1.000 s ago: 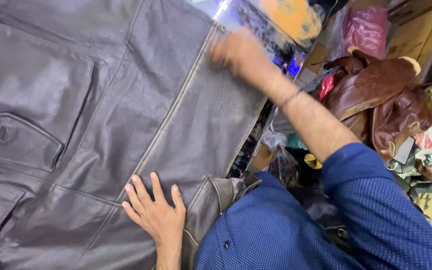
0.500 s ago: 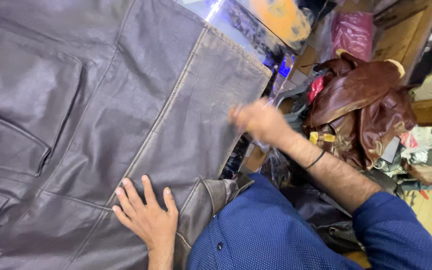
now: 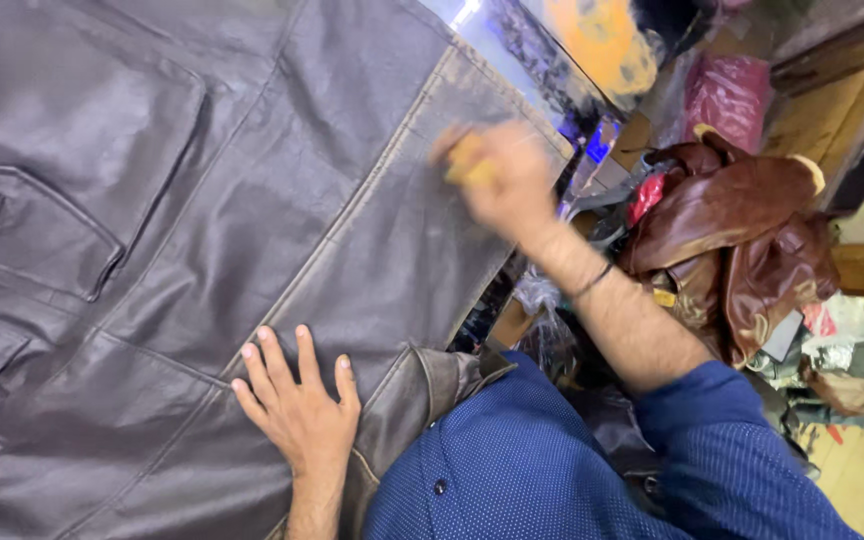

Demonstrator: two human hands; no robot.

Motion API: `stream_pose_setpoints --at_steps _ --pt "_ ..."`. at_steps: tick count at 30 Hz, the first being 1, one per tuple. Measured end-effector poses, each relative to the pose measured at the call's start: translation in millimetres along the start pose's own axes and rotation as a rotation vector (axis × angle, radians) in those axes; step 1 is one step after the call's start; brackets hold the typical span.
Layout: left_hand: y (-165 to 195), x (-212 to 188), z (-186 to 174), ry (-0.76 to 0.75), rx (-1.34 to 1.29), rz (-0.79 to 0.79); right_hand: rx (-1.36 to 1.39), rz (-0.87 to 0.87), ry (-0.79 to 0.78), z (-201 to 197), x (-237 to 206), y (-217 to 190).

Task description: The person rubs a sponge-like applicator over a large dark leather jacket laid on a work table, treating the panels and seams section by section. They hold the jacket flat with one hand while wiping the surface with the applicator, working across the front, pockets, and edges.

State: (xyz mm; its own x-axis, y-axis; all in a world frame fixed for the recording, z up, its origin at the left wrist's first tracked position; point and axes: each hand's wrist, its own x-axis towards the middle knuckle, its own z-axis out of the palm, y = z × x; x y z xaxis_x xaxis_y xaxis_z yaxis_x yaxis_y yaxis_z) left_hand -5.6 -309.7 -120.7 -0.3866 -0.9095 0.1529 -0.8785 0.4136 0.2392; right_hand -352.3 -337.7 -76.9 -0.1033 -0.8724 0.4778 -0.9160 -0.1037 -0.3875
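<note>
- A dark brown leather jacket (image 3: 182, 250) lies spread flat across the bench and fills the left and middle of the view; a flap pocket (image 3: 37, 235) with a buttonhole sits at its far left
- The left hand (image 3: 302, 420) rests palm down on the lower panel of the jacket, fingers (image 3: 277, 360) spread open and flat, gripping nothing, just pinning the leather
- For a clean result, that hand should keep the panel taut and unwrinkled near the seam while the other one works
- The right hand (image 3: 507, 180) is on the jacket's right front panel near its edge, blurred by motion; its fingers are curled closed around a small yellow-orange pad (image 3: 467, 160), possibly a sponge
- Judging by the paler, scuffed look along that edge, even pressure and overlapping strokes along the panel would serve best, staying off the bench rim
- A thin dark band (image 3: 592, 282) circles the right wrist, and blue dotted sleeves (image 3: 652, 460) cover the arms
- Further right, a heap of reddish-brown leather garments (image 3: 742, 240) sits apart from the jacket, with a pink bag (image 3: 727, 95) behind it
</note>
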Motion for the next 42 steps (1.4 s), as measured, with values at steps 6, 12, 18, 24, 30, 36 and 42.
stream_pose_setpoints --at_steps 6,12,18,24,30,36,42 --pt "1 3 -4 0.012 -0.038 -0.001 0.07 -0.065 -0.145 31 24 -24" --pt "0 5 -5 0.017 -0.053 -0.003 0.154 -0.229 -0.23 51 34 -9" --pt "0 5 -5 -0.007 -0.06 -0.015 0.291 -0.258 -0.338 37 14 -49" --pt "0 3 -5 -0.001 -0.074 -0.011 0.093 0.041 -0.259 -2 -35 -27" --pt "0 2 -3 0.043 -0.041 0.016 0.664 0.191 -0.416 -1 -88 -11" --pt "0 2 -2 0.036 -0.04 0.01 0.282 -0.235 -0.284 31 -42 -23" --pt "0 1 -3 0.025 -0.016 0.02 0.241 -0.042 0.002 30 49 -28"
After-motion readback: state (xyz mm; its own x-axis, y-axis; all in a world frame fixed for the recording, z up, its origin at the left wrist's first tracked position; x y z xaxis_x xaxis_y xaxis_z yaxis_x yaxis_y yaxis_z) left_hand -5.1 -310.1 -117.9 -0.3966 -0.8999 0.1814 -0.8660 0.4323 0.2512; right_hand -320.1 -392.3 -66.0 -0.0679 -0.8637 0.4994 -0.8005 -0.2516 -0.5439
